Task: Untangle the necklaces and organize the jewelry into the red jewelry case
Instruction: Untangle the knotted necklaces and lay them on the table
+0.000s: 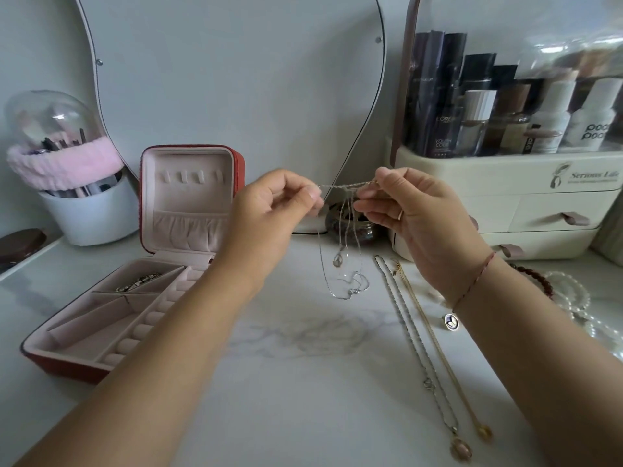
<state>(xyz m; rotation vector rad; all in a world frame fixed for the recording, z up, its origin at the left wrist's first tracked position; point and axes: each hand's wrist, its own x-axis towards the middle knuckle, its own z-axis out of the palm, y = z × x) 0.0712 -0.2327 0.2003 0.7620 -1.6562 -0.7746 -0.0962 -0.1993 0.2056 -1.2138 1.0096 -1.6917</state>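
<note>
My left hand [269, 210] and my right hand [414, 214] are raised over the table, each pinching one end of a tangle of thin silver necklaces [344, 187] stretched between them. Loops and a small oval pendant [338, 260] hang down from the tangle, and the lowest loops rest on the marble top. The red jewelry case [145, 264] lies open at the left, pink inside, with a bracelet-like piece [138, 283] in a rear compartment. Two long necklaces [428, 348] lie straight on the table at the right, with pendants at their near ends.
A cream cosmetics organizer with drawers [505, 203] stands at the back right. A brush holder with a pink band [77, 183] is at the back left, a mirror [236, 96] behind. A small dark bowl [350, 227] sits under the hands. Pearl and red beads [559, 291] lie far right.
</note>
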